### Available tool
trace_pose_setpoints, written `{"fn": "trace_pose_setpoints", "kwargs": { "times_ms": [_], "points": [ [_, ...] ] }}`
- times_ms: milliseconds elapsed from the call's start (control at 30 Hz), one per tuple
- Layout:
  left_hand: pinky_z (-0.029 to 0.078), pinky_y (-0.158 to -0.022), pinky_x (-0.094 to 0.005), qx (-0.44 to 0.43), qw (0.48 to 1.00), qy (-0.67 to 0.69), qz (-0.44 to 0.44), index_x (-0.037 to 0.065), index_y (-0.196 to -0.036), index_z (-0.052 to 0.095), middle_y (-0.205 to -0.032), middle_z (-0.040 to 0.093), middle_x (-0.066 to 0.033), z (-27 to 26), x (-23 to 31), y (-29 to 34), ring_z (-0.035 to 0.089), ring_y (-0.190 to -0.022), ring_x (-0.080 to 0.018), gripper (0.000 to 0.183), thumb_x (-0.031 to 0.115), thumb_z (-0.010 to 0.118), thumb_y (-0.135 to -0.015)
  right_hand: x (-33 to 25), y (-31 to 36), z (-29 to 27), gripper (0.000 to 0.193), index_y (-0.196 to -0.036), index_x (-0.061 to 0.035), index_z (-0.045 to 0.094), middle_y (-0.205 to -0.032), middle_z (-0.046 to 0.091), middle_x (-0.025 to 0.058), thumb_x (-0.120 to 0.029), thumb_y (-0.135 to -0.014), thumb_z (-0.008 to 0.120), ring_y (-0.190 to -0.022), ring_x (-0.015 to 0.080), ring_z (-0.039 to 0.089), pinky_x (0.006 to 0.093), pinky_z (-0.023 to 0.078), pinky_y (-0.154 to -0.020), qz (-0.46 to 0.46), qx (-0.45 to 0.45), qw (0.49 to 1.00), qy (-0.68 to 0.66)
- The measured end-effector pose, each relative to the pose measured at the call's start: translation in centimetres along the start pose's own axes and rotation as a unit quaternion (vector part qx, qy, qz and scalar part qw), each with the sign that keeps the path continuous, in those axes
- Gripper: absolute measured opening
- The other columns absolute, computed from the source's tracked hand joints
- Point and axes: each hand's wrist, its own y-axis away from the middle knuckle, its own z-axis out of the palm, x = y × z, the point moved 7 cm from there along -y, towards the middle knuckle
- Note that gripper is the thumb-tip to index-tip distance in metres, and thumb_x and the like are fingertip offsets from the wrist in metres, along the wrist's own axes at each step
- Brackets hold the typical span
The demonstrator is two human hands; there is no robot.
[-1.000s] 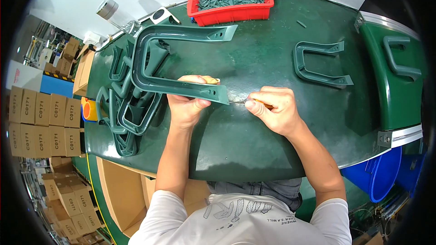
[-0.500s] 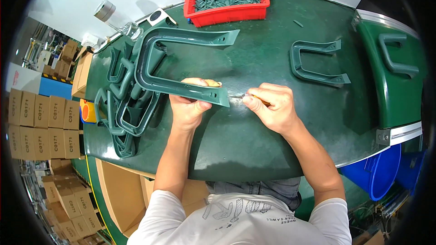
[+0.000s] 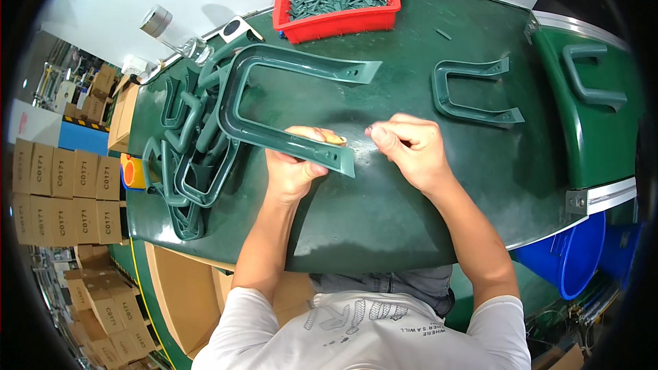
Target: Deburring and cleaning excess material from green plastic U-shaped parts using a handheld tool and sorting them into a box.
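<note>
My left hand is closed round the lower arm of a green U-shaped plastic handle, near its flared end with two small holes. A yellowish cover shows on a fingertip of that hand, behind the handle. To the right, apart from the handle, my right hand is closed in a pinch on a small knife. Only a dark bit of the knife pokes out past the fingers; the rest is hidden. The U's open side faces right, and its curved end hangs beside a heap of similar handles.
A red bin full of small green pieces stands at the back. One loose handle lies at right; another rests on a raised green panel. A glass bottle is back left. Blue buckets stand below right.
The handle has shifted right and its held end dropped slightly, with my left hand. My right hand has drawn the knife away from the handle's end, and the blade is now mostly hidden.
</note>
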Motion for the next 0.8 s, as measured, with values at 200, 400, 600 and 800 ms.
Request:
{"fn": "trace_pose_setpoints", "kwargs": {
  "times_ms": [200, 400, 600, 800],
  "points": [
    [0.049, -0.081, -0.0398, 0.004, 1.0, -0.004, 0.019, 0.003, -0.1, 0.057, -0.089, 0.065, -0.0145, -0.9, 0.3, -0.1, 0.063, -0.089, -0.0289, 0.052, 0.027, 0.085, -0.062, 0.6, 0.9, 2.3, 0.045, -0.066, -0.002, 0.065, -0.045, 0.052, 0.0011, -0.039, -0.091, 0.056, -0.04, 0.0073, 0.046, 0.0242, 0.036, -0.041, 0.109, -0.168, 0.977, -0.072],
    [0.048, -0.082, -0.0395, 0.002, 1.0, 0.0, 0.017, 0.003, -0.101, 0.057, -0.089, 0.065, -0.0137, -0.9, 0.4, -0.1, 0.063, -0.089, -0.0287, 0.052, 0.027, 0.085, -0.063, 0.1, 0.9, 2.5, 0.045, -0.063, -0.0028, 0.064, -0.044, 0.05, 0.0016, -0.037, -0.091, 0.055, -0.041, 0.0072, 0.046, 0.0248, 0.035, -0.041, 0.083, -0.21, 0.973, -0.039],
    [0.048, -0.083, -0.0391, 0.006, 1.0, 0.003, 0.021, 0.003, -0.101, 0.057, -0.089, 0.065, -0.0127, -1.0, 0.4, -0.1, 0.063, -0.089, -0.028, 0.052, 0.027, 0.084, -0.063, 0.0, 1.2, 2.9, 0.047, -0.061, -0.0029, 0.062, -0.043, 0.049, 0.0019, -0.038, -0.091, 0.054, -0.041, 0.0078, 0.046, 0.0262, 0.035, -0.041, 0.063, -0.245, 0.967, -0.038],
    [0.048, -0.082, -0.0385, 0.032, 0.999, 0.006, 0.03, 0.003, -0.101, 0.058, -0.088, 0.066, -0.0109, -1.2, 0.7, -0.1, 0.063, -0.086, -0.0265, 0.051, 0.025, 0.085, -0.063, -0.3, 1.7, 4.2, 0.045, -0.06, -0.0026, 0.061, -0.043, 0.046, 0.0054, -0.036, -0.09, 0.056, -0.04, 0.0161, 0.045, 0.0305, 0.035, -0.042, 0.024, -0.303, 0.953, 0.007]
  ]
}}
